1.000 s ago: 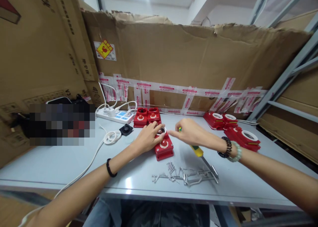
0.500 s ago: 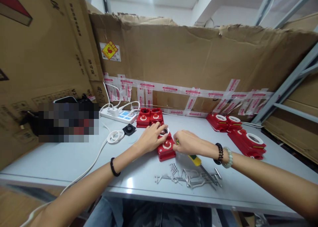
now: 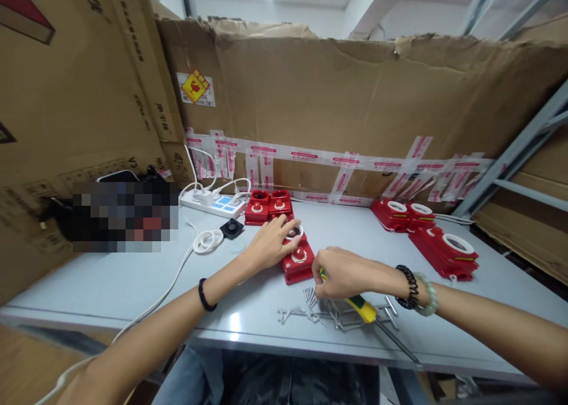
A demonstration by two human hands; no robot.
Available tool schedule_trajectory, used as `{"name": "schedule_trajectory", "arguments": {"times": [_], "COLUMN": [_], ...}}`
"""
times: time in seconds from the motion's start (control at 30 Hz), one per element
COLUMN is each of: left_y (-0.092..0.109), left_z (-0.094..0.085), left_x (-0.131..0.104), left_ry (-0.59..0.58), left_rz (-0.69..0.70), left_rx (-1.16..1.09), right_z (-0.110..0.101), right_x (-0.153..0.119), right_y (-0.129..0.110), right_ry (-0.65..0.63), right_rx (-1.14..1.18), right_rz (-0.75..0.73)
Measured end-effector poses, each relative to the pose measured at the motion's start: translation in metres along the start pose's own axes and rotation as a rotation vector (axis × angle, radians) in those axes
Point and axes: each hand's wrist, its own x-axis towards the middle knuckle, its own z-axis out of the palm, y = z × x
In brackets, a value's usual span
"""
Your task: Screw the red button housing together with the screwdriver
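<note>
Scanning from the left, we see a white cable coiled on the table, with a power strip at 11 o'clock from our hands and a black disc beside it. Our left hand lies flat on a red box, fingers apart, pinning it to the table. Two more red boxes sit just behind at 12 o'clock. Our right hand is clamped on a screwdriver, its fingertips down among the screws at 6 o'clock from the box. More red housings lie well apart at 2 o'clock.
</note>
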Motion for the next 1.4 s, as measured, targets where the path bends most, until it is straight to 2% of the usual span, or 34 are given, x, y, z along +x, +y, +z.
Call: {"name": "schedule_trajectory", "arguments": {"times": [0.17, 0.3, 0.4, 0.5, 0.67, 0.77, 0.87, 1.07, 1.23, 1.4], "left_y": [0.001, 0.000, -0.005, -0.006, 0.003, 0.004, 0.001, 0.000, 0.000, -0.001], "left_z": [0.000, -0.002, -0.007, -0.013, -0.018, -0.023, -0.027, -0.024, -0.022, -0.023], "left_x": [0.000, 0.000, -0.002, -0.003, -0.003, -0.007, -0.011, -0.011, -0.009, -0.010], "left_ry": [-0.003, -0.023, -0.058, -0.089, -0.031, -0.125, -0.234, -0.145, -0.212, -0.205], "left_rz": [-0.003, -0.028, 0.010, 0.067, -0.111, -0.101, -0.028, 0.062, 0.021, 0.006], "left_rx": [0.012, -0.007, -0.072, -0.085, 0.074, -0.005, -0.159, -0.177, -0.262, -0.270], "right_z": [0.015, 0.013, 0.001, -0.018, -0.038, -0.039, -0.036, -0.028, -0.024, -0.022], "right_x": [0.002, 0.002, -0.001, -0.005, -0.005, 0.002, 0.010, 0.019, 0.019, 0.016], "right_y": [0.003, 0.009, 0.012, 0.013, 0.009, 0.009, 0.011, 0.016, 0.019, 0.021], "right_ry": [-0.037, 0.079, 0.236, 0.446, 0.976, 1.146, 1.199, 1.174, 1.182, 1.192], "right_rx": [-0.036, -0.034, 0.037, 0.187, 0.509, 0.592, 0.591, 0.581, 0.557, 0.531], "right_rz": [0.002, -0.012, -0.021, -0.051, -0.135, -0.165, -0.170, -0.142, -0.125, -0.091]}}
